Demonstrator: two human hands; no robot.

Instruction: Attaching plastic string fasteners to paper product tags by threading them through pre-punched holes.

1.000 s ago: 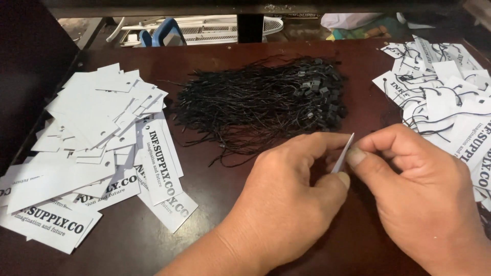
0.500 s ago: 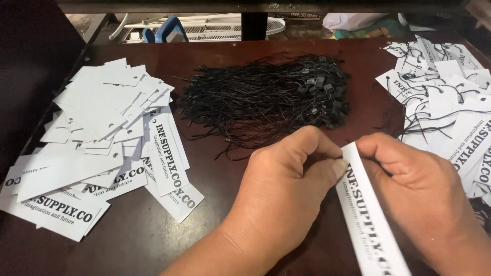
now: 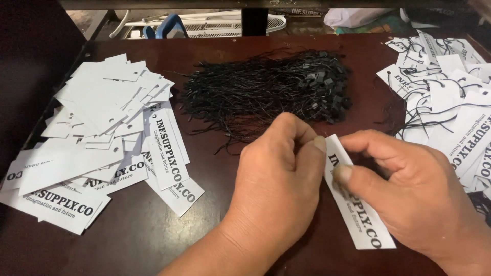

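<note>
We are passing loose white tags [image 3: 97, 133] piled at left and black strings [image 3: 266, 92]; our left hand [image 3: 276, 189] and right hand [image 3: 414, 194] are pinching one white tag [image 3: 358, 214] between fingertips, strung tags [image 3: 450, 102] lying right.

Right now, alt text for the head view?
Both hands, left hand and right hand, pinch a white rectangular paper tag over a dark brown wooden table. Behind lies a heap of black string loops, plain white tags left, strung tags right.
</note>
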